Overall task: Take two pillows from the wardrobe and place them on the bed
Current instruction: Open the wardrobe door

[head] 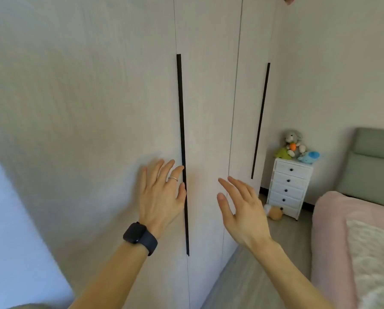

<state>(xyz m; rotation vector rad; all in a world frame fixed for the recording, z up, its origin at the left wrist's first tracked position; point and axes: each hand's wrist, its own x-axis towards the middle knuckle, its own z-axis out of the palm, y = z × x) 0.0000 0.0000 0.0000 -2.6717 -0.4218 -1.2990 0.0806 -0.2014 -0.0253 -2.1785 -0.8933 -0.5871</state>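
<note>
A tall pale wardrobe [97, 97] fills the view, all its doors closed, so no pillows show. A long black handle strip [182, 130] runs down the edge of the left door. My left hand [162, 192], with a ring and a dark watch, is spread flat at that door, its fingertips right beside the handle strip. My right hand [240, 210] hovers open in front of the middle door [208, 108], fingers apart, holding nothing. The bed [333, 230], with a pink cover and a white patterned blanket, lies at the lower right.
A second black handle [261, 121] marks the right door. A white chest of drawers [288, 188] with plush toys [294, 143] on top stands in the corner, and another toy [274, 212] lies on the floor. A grey headboard [373, 166] rises behind the bed. Grey floor runs between wardrobe and bed.
</note>
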